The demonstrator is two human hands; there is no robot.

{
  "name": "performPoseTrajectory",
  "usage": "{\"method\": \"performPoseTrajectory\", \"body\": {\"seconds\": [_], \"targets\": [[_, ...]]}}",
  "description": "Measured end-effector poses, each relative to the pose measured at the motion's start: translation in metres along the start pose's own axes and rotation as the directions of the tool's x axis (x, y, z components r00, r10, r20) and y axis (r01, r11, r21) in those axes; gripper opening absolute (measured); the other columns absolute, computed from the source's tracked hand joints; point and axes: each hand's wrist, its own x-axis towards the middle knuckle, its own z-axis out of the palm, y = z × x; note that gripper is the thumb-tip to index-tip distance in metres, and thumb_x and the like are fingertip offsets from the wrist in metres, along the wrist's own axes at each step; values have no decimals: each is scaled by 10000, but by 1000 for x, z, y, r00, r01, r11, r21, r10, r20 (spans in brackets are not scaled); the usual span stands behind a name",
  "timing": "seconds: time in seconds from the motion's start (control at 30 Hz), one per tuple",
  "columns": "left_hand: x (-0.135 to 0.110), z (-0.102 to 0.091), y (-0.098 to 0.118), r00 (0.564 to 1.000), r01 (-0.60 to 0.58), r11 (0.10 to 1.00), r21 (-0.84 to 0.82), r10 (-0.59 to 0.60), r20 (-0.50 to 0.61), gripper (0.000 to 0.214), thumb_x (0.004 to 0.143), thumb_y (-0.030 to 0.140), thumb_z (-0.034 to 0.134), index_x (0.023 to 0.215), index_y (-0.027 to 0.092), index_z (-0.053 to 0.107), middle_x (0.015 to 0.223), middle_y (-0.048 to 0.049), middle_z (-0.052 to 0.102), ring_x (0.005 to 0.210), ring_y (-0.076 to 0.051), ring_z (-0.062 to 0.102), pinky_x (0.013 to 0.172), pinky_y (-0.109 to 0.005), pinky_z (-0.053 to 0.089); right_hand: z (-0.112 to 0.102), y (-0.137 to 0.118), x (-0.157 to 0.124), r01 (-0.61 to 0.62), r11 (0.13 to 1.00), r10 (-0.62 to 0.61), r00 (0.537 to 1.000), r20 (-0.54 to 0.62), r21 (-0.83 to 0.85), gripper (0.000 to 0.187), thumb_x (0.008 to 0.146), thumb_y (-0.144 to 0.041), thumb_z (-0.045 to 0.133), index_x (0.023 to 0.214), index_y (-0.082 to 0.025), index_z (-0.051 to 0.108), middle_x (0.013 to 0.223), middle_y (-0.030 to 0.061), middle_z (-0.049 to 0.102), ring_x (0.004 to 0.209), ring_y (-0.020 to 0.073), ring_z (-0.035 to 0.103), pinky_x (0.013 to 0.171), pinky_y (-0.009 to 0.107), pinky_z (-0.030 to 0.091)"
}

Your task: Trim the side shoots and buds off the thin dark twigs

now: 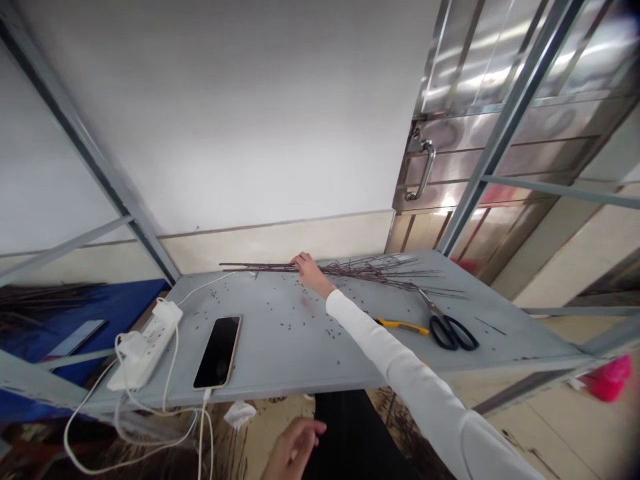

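My right hand (309,271), in a long white sleeve, reaches across the grey shelf top (300,353) to its far edge. Its fingers rest on a bundle of thin dark twigs (360,270) lying along the wall; the fingers look closed round some of them. My left hand (293,448) hangs below the shelf's front edge, fingers loosely apart, holding nothing. Black-handled scissors (447,325) and a yellow-handled tool (401,325) lie to the right of my arm.
A phone (219,351) lies face up on a charging cable beside a white power strip (145,343) at the left. Small dark bits are scattered over the shelf. Grey metal frame bars stand around. A steel door (500,100) is behind right. More twigs lie on a blue surface (115,307).
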Motion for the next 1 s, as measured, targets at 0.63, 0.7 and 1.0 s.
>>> {"method": "performPoseTrajectory", "body": {"seconds": [0.63, 0.7, 1.0], "targets": [[117, -31, 82, 998, 28, 626, -779, -65, -17, 302, 779, 359, 638, 988, 149, 694, 1074, -113, 694, 804, -187, 667, 720, -286, 512, -158, -57, 97, 365, 925, -313, 890, -333, 105, 291, 855, 19, 286, 943, -143, 511, 963, 76, 456, 965, 185, 443, 842, 332, 398], [122, -39, 89, 995, 97, 529, -843, -71, 70, 315, 850, 342, 536, 1054, 142, 669, 1116, -112, 682, 824, -167, 666, 752, -269, 507, -168, -68, 91, 436, 898, -401, 867, -296, 62, 317, 839, 50, 274, 946, -138, 506, 961, 74, 449, 952, 177, 442, 825, 320, 405], [126, -65, 87, 929, 354, 311, -882, -4, 371, 682, 901, 543, 278, 1442, 128, 252, 1120, -138, 682, 839, -156, 683, 676, -218, 507, -150, -100, -42, 501, 852, -505, 863, 14, -153, 372, 776, 66, 347, 987, -167, 548, 927, 83, 490, 848, 184, 468, 713, 285, 436]]}}
